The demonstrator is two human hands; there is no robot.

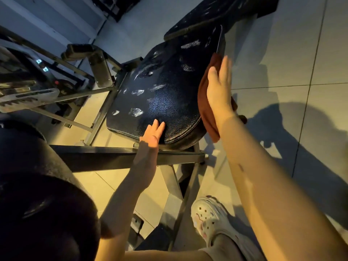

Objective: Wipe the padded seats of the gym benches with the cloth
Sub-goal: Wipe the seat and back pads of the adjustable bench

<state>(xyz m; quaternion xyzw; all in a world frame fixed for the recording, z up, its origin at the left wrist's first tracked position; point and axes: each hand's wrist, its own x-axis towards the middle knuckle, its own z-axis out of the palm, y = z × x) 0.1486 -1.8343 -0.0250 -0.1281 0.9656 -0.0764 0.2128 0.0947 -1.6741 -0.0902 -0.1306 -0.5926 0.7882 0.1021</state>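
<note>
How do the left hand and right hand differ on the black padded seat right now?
The right hand presses the dark red cloth flat against the black padded seat's right edge; the left hand is bare, resting on the seat's near front edge. The right hand reaches farther up the seat. Both have straight fingers.

Steel frame crowding seat's left

A pale perforated foam clog stands on the large grey floor tiles. Grey metal machine framework occupies the left.
</note>
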